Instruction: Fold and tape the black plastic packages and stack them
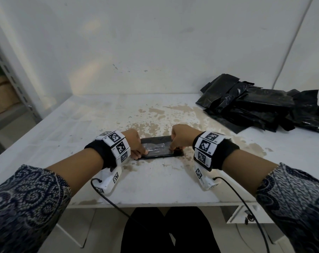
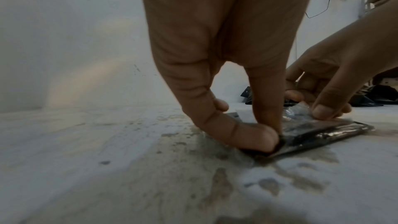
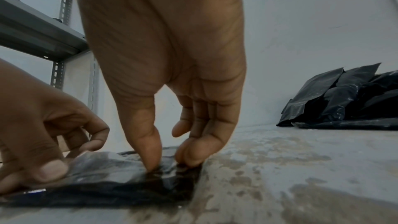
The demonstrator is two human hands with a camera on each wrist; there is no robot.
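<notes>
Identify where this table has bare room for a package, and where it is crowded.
Free: worn white table left of the left hand. Crowded: far-right heap of black plastic packages; centre, right hand and flat black taped package.

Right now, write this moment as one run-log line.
step: taping; left hand: pinches package end; right hand: pinches tape; pile: far right

Two hands [image 1: 135,143] [image 1: 181,136], one folded package [image 1: 160,156], one tape strip [image 1: 156,147], one package pile [image 1: 255,110].

On bench [image 1: 63,128], near centre: package [image 1: 160,147], left hand [image 1: 135,141] on left end, right hand [image 1: 182,136] on right end. Far right: pile [image 1: 261,110]. Left of bench: shelf [image 1: 7,73].
</notes>
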